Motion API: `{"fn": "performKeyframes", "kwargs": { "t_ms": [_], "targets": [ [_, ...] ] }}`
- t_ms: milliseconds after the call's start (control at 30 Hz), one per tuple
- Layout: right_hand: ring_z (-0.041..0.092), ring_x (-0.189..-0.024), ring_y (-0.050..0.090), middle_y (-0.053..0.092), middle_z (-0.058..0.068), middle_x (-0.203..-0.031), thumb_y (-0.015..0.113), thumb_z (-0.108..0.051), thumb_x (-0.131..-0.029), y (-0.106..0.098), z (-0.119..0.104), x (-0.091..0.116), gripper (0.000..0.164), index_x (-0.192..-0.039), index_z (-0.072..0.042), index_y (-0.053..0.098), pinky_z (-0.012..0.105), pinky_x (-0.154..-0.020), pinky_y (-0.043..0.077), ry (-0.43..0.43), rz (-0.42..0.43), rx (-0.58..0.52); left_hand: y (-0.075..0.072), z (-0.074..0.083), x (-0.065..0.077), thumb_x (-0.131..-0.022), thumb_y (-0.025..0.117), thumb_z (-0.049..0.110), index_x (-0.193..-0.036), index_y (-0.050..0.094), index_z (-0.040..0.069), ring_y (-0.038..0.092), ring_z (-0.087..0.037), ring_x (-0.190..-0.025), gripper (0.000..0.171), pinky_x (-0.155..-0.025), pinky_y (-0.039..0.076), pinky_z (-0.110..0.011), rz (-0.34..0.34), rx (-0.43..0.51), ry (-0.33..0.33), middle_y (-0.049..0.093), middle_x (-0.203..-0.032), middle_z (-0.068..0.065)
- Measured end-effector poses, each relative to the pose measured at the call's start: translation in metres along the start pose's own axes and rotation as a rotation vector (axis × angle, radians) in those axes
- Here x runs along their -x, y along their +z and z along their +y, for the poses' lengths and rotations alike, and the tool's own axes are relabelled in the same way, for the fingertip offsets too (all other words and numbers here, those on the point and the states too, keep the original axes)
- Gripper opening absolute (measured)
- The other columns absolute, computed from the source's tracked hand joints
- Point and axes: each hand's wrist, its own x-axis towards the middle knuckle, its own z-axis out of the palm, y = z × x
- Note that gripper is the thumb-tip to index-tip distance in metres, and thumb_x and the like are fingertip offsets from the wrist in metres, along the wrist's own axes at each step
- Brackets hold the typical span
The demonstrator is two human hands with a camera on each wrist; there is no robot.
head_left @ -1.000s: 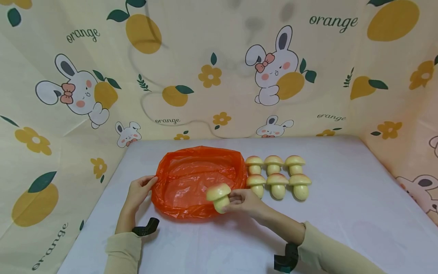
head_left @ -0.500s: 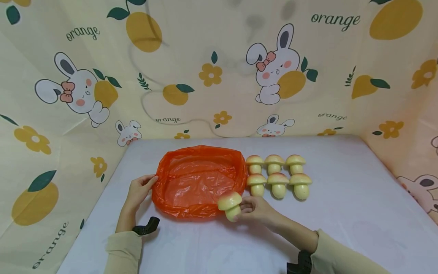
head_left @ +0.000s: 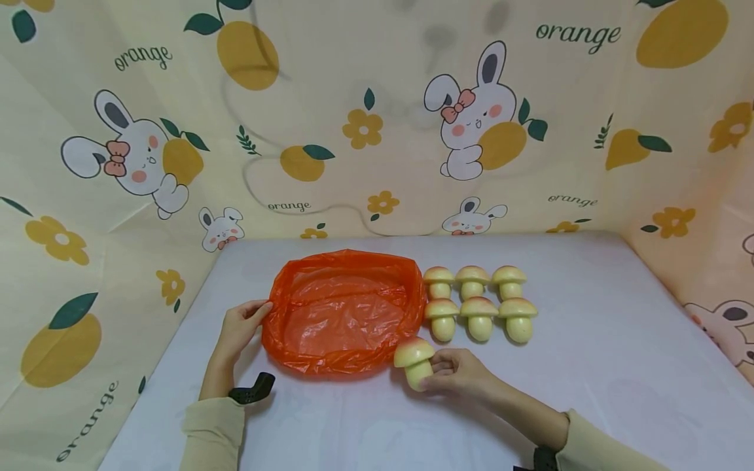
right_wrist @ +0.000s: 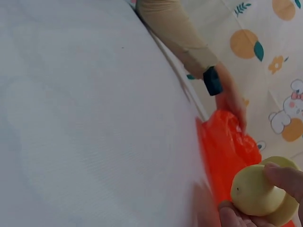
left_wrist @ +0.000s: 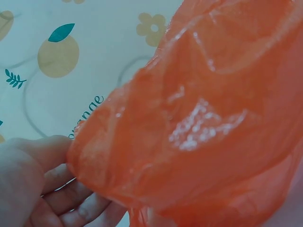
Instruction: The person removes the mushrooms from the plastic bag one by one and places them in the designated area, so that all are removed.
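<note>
An orange-red plastic bag (head_left: 341, 320) lies spread on the table with its rim rolled out and its mouth facing up. At its left edge my left hand (head_left: 238, 327) pinches the rim, thumb outside and fingers partly behind the film in the left wrist view (left_wrist: 52, 184). My right hand (head_left: 462, 373) holds a toy mushroom (head_left: 413, 360) by its stem, cap up, just off the bag's front right corner. In the right wrist view the pale rounded stem end of that mushroom (right_wrist: 255, 191) faces the camera between thumb and fingers.
Several similar mushrooms (head_left: 478, 317) lie in two rows right of the bag, close to its edge. A white cloth (head_left: 589, 366) covers the table. Behind it hangs a printed backdrop (head_left: 400, 131) with rabbits and oranges. Black wrist mounts (head_left: 253, 389) sit on both forearms.
My right hand has moved right and toward me with the mushroom, from over the bag's front edge to beside its corner. My left hand stays on the rim.
</note>
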Motion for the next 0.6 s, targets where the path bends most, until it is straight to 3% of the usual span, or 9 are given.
{"fn": "performKeyframes", "kwargs": {
  "t_ms": [200,433,600],
  "targets": [
    [0.000,-0.075,0.064,0.072,-0.002,-0.085,0.078,-0.018,-0.078,-0.009,0.007,0.006,0.044,-0.105,0.012,0.060,0.017,-0.069,0.053,0.016,0.031,0.028,0.000,0.000,-0.001,-0.099,0.052,0.036,-0.130,0.057,-0.002,0.059,0.003,-0.087,0.049,-0.076,0.049,-0.006,0.000,0.002,0.005,0.061,-0.128,-0.024],
    [0.005,-0.080,0.069,0.070,-0.003,-0.087,0.075,-0.014,-0.081,-0.015,0.015,0.011,0.049,-0.112,0.018,0.053,0.025,-0.076,0.059,0.042,0.001,-0.113,0.001,0.000,-0.001,-0.098,0.052,0.038,-0.130,0.057,0.000,0.059,0.003,-0.086,0.050,-0.076,0.049,-0.007,-0.005,0.000,-0.010,0.061,-0.129,-0.023],
    [0.005,-0.079,0.068,0.071,-0.002,-0.086,0.076,-0.016,-0.081,-0.018,0.017,0.015,0.048,-0.111,0.016,0.055,0.026,-0.076,0.059,0.065,0.048,-0.083,0.001,0.000,-0.001,-0.099,0.052,0.037,-0.130,0.057,-0.001,0.058,0.002,-0.087,0.049,-0.076,0.049,-0.007,-0.006,-0.004,-0.005,0.062,-0.128,-0.023]
  ]
}}
